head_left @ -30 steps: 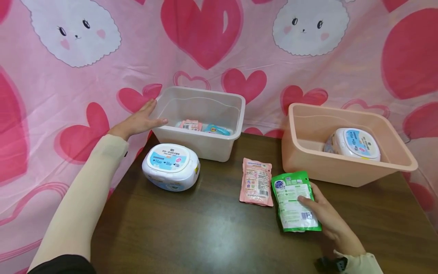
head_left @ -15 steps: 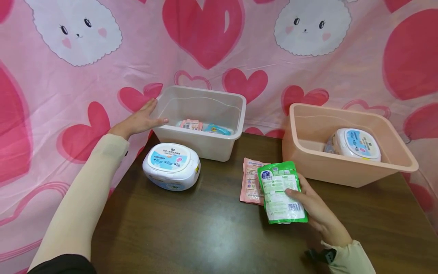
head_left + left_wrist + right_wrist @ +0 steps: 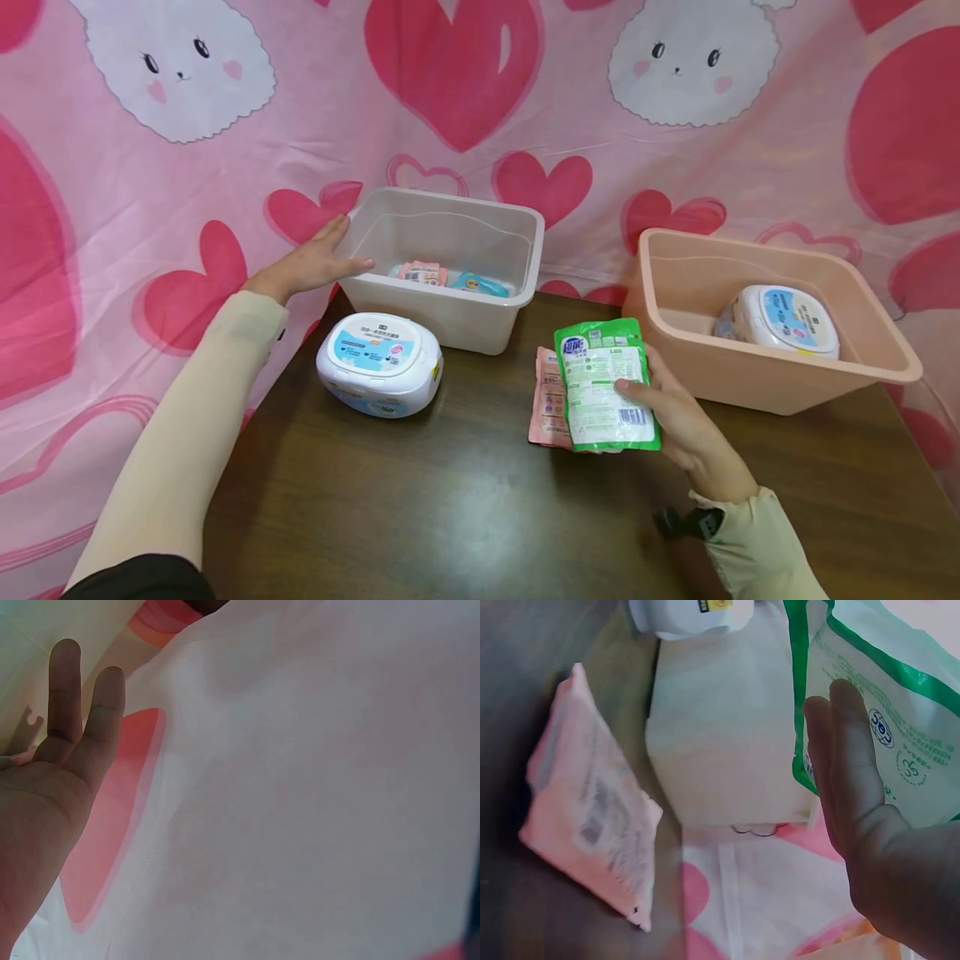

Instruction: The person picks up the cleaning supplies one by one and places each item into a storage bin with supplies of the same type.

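My right hand [image 3: 675, 412] holds a green and white refill pouch [image 3: 603, 387], thumb across its front and the other fingers behind. The pouch is raised over the table and covers part of a pink pouch [image 3: 549, 408] lying there. In the right wrist view the pink pouch [image 3: 596, 810] lies apart from the green one [image 3: 915, 735]. My left hand [image 3: 303, 265] rests at the left rim of a pale grey bin [image 3: 442, 321], fingers extended. Inside that bin lie a small pink packet [image 3: 423, 272] and a blue packet [image 3: 480, 285].
A white lidded tub [image 3: 381, 367] stands in front of the grey bin. At the right, a peach bin [image 3: 750, 375] contains a similar white tub [image 3: 797, 321]. A pink heart-printed cloth [image 3: 315, 100] hangs behind the brown table [image 3: 390, 500].
My right hand has carried the green pouch left and away from me, lifting it over the pink pouch. The left hand keeps its place at the grey bin.
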The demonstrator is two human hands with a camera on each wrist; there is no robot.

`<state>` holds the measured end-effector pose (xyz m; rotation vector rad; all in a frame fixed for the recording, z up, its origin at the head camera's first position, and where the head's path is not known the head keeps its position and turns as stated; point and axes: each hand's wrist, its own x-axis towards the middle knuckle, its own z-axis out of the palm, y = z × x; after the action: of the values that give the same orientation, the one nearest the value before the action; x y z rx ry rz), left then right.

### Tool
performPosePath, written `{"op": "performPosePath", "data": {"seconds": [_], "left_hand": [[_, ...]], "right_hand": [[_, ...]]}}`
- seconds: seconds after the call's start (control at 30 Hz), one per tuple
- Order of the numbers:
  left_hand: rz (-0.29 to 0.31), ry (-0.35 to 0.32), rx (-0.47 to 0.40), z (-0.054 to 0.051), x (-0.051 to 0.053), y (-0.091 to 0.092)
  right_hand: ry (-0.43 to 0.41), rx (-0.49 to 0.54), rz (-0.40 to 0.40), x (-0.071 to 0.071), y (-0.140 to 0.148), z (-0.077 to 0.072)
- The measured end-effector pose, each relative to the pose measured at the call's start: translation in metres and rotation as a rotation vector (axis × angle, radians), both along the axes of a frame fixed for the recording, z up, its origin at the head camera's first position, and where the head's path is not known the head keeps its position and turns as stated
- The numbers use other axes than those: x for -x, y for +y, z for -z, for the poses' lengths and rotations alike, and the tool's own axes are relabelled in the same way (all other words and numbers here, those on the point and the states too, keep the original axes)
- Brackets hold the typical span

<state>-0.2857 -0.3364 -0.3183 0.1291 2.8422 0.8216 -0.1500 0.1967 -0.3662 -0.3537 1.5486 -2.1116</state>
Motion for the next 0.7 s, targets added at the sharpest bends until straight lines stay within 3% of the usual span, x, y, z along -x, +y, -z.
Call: {"op": "performPosePath", "data": {"seconds": [0.7], "left_hand": [[-0.012, -0.004, -0.02, -0.003, -0.004, 0.002]], "right_hand": [[-0.043, 0.105, 0.168, 0.042, -0.029, -0.036]]}}
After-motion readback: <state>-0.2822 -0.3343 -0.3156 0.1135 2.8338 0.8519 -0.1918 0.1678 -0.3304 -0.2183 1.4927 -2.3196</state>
